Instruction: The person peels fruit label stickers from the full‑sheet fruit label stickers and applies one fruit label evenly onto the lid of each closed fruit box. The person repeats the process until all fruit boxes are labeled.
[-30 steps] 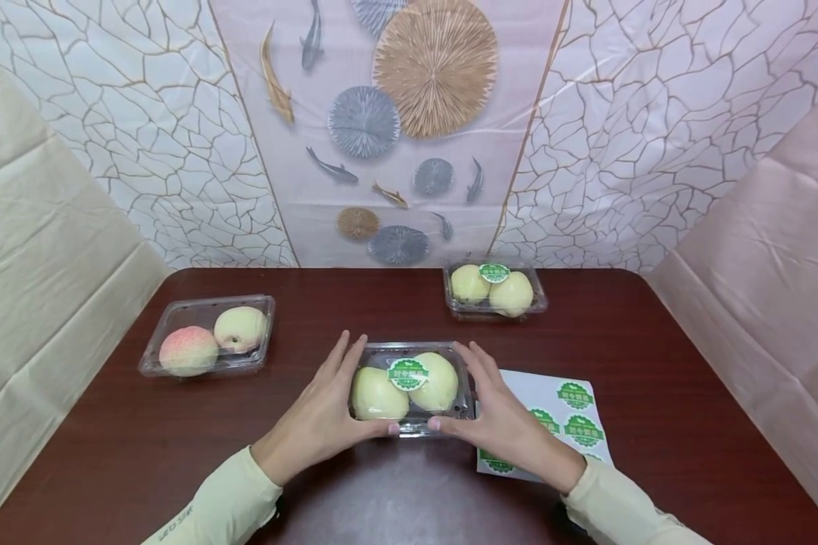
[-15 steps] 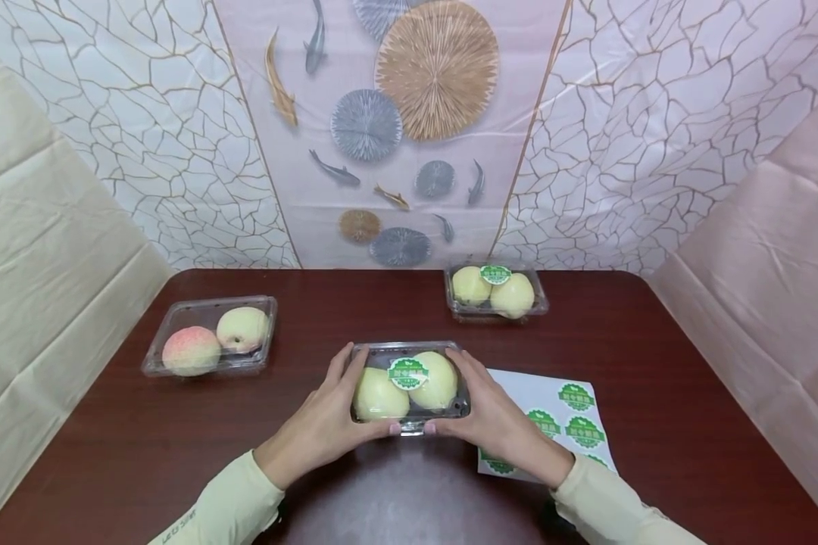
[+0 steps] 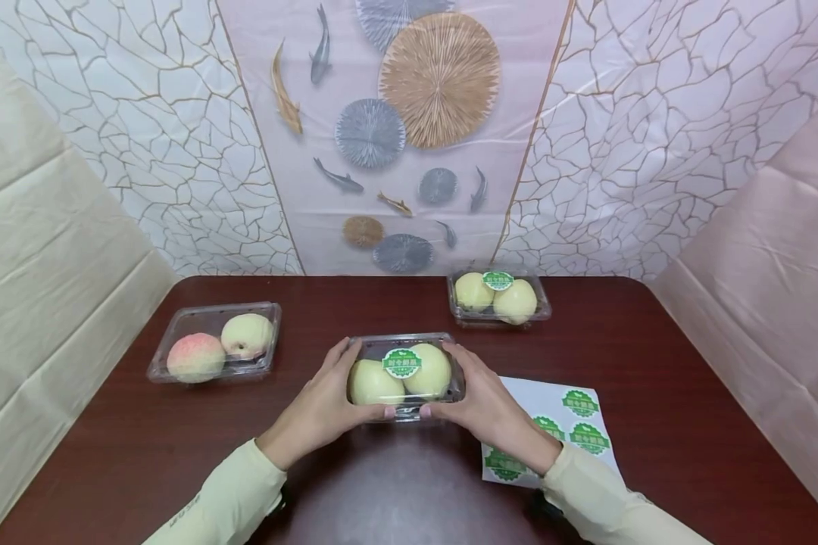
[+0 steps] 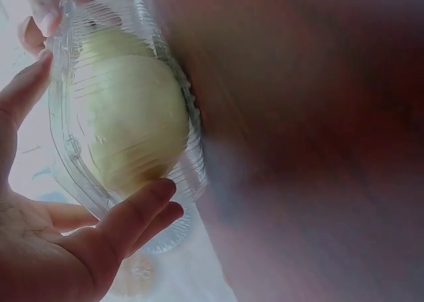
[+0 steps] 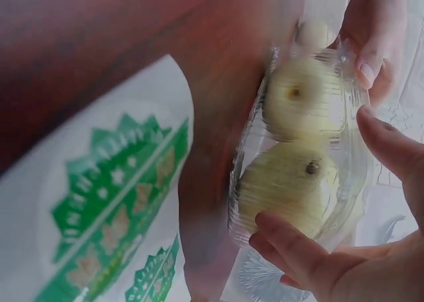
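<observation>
A clear plastic fruit box (image 3: pixel 409 401) with two pale yellow-green fruits is between my hands in the head view. A round green-and-white sticker (image 3: pixel 402 363) lies on its lid. My left hand (image 3: pixel 319 412) grips the box's left end, thumb at the near edge and fingers along the side. The right hand (image 3: pixel 496 409) grips the opposite end in the same way. In the left wrist view a fruit (image 4: pixel 136 116) shows through the ribbed plastic wall. Both fruits show in the right wrist view, the nearer fruit (image 5: pixel 288 186) with a dark stem end.
Beside my right forearm lies a white sheet of green stickers (image 3: pixel 552 390), partly covered by the arm. A similar stickered box (image 3: pixel 501 314) stands at the back right. Another box (image 3: pixel 198 314), holding a pinkish fruit and a pale fruit, stands at the left. Cloth walls surround the table.
Both hands have moved the fruit box slightly away from me and a little to the left, keeping their grip. The other boxes and the sticker sheet have stayed put; the head view has shifted slightly.
</observation>
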Action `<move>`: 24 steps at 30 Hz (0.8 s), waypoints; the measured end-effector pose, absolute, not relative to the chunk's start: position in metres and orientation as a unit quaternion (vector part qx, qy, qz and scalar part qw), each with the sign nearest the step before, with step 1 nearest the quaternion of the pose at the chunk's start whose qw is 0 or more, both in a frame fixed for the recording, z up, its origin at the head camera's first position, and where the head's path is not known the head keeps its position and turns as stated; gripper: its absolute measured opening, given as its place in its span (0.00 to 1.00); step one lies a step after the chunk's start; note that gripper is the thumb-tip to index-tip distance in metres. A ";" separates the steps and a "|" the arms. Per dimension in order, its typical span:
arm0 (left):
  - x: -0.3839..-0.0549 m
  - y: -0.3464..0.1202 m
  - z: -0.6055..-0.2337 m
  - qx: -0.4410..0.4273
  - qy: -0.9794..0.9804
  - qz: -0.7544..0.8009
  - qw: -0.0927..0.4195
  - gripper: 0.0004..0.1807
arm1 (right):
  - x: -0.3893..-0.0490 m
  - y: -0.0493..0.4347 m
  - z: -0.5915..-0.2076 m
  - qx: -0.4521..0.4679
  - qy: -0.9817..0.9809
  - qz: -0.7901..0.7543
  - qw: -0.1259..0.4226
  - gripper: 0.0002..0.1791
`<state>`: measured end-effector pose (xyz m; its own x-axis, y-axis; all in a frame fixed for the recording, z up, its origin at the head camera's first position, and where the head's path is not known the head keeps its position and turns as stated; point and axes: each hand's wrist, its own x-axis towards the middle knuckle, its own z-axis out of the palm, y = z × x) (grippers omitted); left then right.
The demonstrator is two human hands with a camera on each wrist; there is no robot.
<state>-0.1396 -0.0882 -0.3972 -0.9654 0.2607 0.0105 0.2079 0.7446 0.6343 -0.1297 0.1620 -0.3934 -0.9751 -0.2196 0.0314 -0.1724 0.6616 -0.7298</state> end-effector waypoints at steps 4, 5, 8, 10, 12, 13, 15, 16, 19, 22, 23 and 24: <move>-0.149 -0.090 -0.401 0.130 0.929 0.345 0.040 0.63 | -0.135 0.160 -0.398 -0.099 0.910 -0.401 0.033 0.55; -0.151 -0.090 -0.401 0.134 0.928 0.346 0.042 0.63 | -0.137 0.160 -0.399 -0.099 0.910 -0.401 0.033 0.55; -0.161 -0.091 -0.401 0.147 0.925 0.348 0.044 0.62 | -0.144 0.160 -0.400 -0.101 0.912 -0.397 0.030 0.55; -0.167 -0.092 -0.400 0.156 0.923 0.348 0.043 0.62 | -0.149 0.160 -0.400 -0.105 0.913 -0.394 0.025 0.55; -0.172 -0.093 -0.399 0.162 0.922 0.349 0.041 0.62 | -0.153 0.159 -0.399 -0.109 0.913 -0.393 0.021 0.55; -0.173 -0.093 -0.399 0.165 0.921 0.350 0.042 0.62 | -0.154 0.159 -0.399 -0.109 0.913 -0.393 0.021 0.56; -0.175 -0.094 -0.398 0.168 0.920 0.350 0.049 0.62 | -0.156 0.159 -0.399 -0.110 0.913 -0.393 0.023 0.56; -0.176 -0.095 -0.398 0.169 0.920 0.350 0.052 0.62 | -0.156 0.158 -0.399 -0.108 0.913 -0.392 0.026 0.56; -0.177 -0.096 -0.398 0.171 0.919 0.351 0.059 0.62 | -0.156 0.158 -0.400 -0.105 0.917 -0.385 0.027 0.56; -0.179 -0.098 -0.401 0.171 0.916 0.359 0.051 0.61 | -0.156 0.157 -0.401 -0.104 0.921 -0.374 0.021 0.56; -0.179 -0.098 -0.402 0.170 0.916 0.362 0.047 0.61 | -0.156 0.156 -0.401 -0.107 0.923 -0.370 0.017 0.56; -0.179 -0.099 -0.403 0.167 0.915 0.365 0.043 0.61 | -0.156 0.155 -0.401 -0.108 0.924 -0.367 0.015 0.56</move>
